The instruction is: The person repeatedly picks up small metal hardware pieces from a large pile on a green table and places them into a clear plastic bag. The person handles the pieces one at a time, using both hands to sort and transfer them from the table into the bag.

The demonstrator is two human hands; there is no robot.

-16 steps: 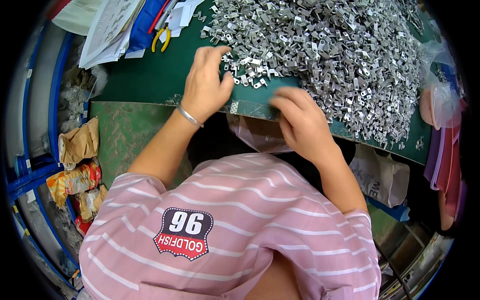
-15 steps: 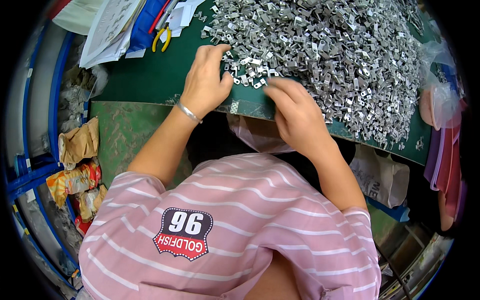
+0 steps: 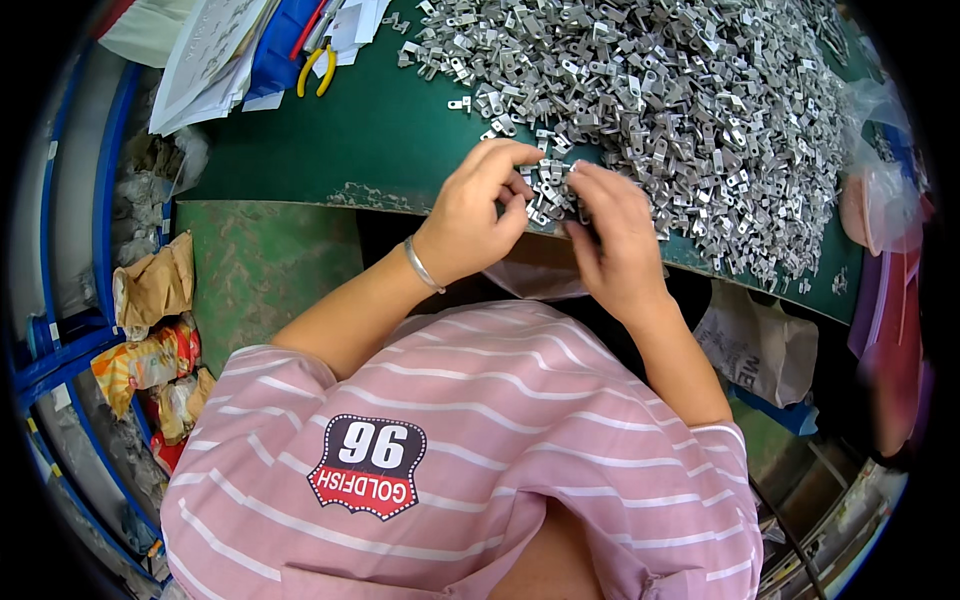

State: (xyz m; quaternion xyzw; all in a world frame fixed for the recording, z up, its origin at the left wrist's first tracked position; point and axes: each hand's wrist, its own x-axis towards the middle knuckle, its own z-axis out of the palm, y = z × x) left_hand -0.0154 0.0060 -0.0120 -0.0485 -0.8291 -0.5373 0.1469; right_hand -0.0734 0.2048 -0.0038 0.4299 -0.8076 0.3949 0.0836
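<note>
A large heap of small bent metal brackets covers much of the green table. A small cluster of brackets lies at the near table edge between my two hands. My left hand is at the cluster's left side, index finger reaching to its far side, thumb apart and the other fingers curled. My right hand arches over the right side, slightly blurred, with thumb and fingers apart. Neither hand plainly holds a bracket; the right fingertips partly hide the pieces beneath them.
Yellow-handled pliers, a blue tray and papers sit at the far left. Blue shelving and crumpled paper bags stand left of the table. A pale bag hangs below its right front edge.
My left hand has moved right and nearer to me, closer to the right hand. A small group of brackets has shifted right and toward the near edge; a few remain behind.
</note>
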